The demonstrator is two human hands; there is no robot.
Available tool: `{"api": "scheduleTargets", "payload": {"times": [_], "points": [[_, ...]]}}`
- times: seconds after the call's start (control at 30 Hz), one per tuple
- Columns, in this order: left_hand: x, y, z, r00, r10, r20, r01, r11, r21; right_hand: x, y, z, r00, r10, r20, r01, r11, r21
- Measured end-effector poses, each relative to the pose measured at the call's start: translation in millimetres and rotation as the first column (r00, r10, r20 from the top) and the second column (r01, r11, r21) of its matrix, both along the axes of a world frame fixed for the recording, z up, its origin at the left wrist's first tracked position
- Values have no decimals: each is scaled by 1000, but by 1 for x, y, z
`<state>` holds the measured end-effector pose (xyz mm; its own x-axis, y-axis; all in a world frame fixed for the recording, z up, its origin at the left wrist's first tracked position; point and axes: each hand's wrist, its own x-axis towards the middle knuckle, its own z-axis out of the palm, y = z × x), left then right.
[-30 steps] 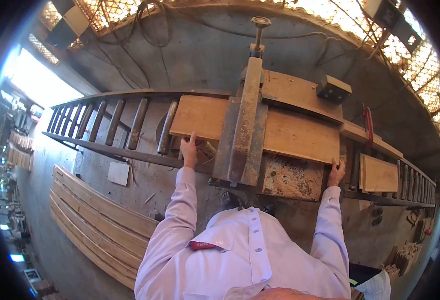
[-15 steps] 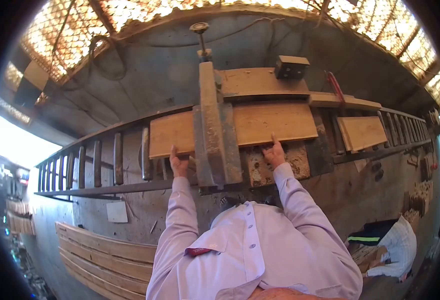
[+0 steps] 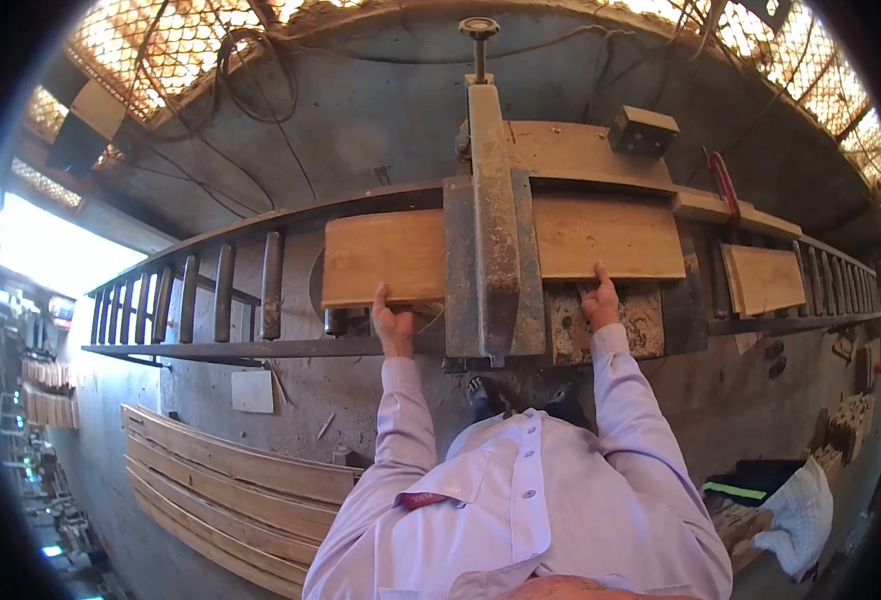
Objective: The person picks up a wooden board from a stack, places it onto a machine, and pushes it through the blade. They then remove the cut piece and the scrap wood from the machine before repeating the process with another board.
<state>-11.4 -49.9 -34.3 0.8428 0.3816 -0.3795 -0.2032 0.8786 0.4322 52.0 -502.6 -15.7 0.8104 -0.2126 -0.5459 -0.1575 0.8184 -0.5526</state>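
A wooden board [image 3: 609, 235] lies flat across a machine table, its middle hidden beneath the machine's dusty metal arm [image 3: 497, 210]. The board's other end [image 3: 383, 258] comes out on the left side of the arm. My left hand [image 3: 395, 325] grips the front edge of that end, thumb on top and fingers underneath. On the right of the arm, my right hand [image 3: 599, 302] holds the same front edge in the same way. The undersides of both hands' fingers are partly hidden by the board.
Roller stands [image 3: 226, 290] extend left and right of the machine. A shorter board [image 3: 764, 278] rests on the right rollers. Behind are a wooden fence piece [image 3: 571, 150], a dark block [image 3: 645, 132] and a red clamp [image 3: 724, 186]. Long planks [image 3: 231, 490] are stacked at front left.
The board has slid a little left under the arm, with more of it showing on the left side. Both hands keep their hold, and the whole view has shifted.
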Motion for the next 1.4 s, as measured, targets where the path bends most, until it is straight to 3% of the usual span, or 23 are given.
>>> {"api": "scheduleTargets", "payload": {"times": [0.07,0.13,0.17,0.2,0.23,0.27,0.3,0.33,0.37,0.4,0.43,0.47,0.5,0.53,0.57,0.63,0.9,0.97,1.0,1.07,1.13,1.27,1.4], "points": [[-26,8,15,999,29,-18,-25,982,188,2,4,-4,1000,-16,11,16,999,42],[-49,13,43,994,109,-5,-108,991,83,6,0,-21,999,-46,12,44,994,96],[-66,15,34,979,202,-31,-164,868,468,4,-1,-29,997,-36,63,30,995,94],[-87,31,22,988,151,12,-98,580,809,0,-2,-38,992,-37,116,27,996,85],[-108,48,10,976,211,43,-56,59,997,-4,-4,-46,995,4,103,-4,1000,-3],[-128,64,-2,938,295,182,-69,-357,932,-6,-8,-51,996,30,84,-23,996,-90],[-147,57,23,928,351,122,12,-357,934,-12,-8,-50,995,-28,96,23,998,51],[-162,70,9,909,389,151,-116,-112,987,-22,-13,-49,993,-61,106,53,996,74],[-186,92,0,896,296,330,-233,-318,919,-36,-20,-50,990,-81,115,72,994,81],[-203,102,5,945,285,161,-231,231,945,-51,-24,-51,987,-99,127,88,992,87],[-221,112,11,942,330,59,-289,709,644,-67,-30,-50,983,-114,141,102,991,92],[-231,103,34,898,440,-5,-387,795,467,-83,-39,-46,981,-126,150,114,990,84],[-236,142,-11,576,812,93,-640,376,670,-98,-50,-36,980,-135,144,125,989,75],[-236,153,-26,87,985,148,-526,-81,847,-114,-62,-25,980,-143,136,136,989,62],[-236,126,3,601,789,130,-600,338,726,-127,-78,-1,983,-146,110,142,989,45],[-197,51,61,696,703,145,-526,362,769,-151,-114,44,987,-147,60,146,989,11],[-118,-146,196,843,488,225,-451,416,789,-144,-356,99,934,-322,155,354,893,-278],[-115,-193,218,861,446,242,-446,438,780,-103,-472,95,889,-411,199,445,879,-171],[-116,-212,226,870,430,242,-439,449,778,-91,-495,98,842,-437,317,540,705,-460],[-119,-246,237,886,402,230,-419,483,769,-79,-535,104,831,-405,383,556,572,-603],[-121,-276,250,901,369,226,-402,519,755,-67,-564,111,880,-371,297,467,794,-389],[-127,-330,269,936,299,185,-336,608,720,-82,-574,53,860,-489,145,351,361,-864],[-131,-382,280,983,163,82,-176,740,649,-149,-536,-14,837,-539,96,349,390,-852]]}}
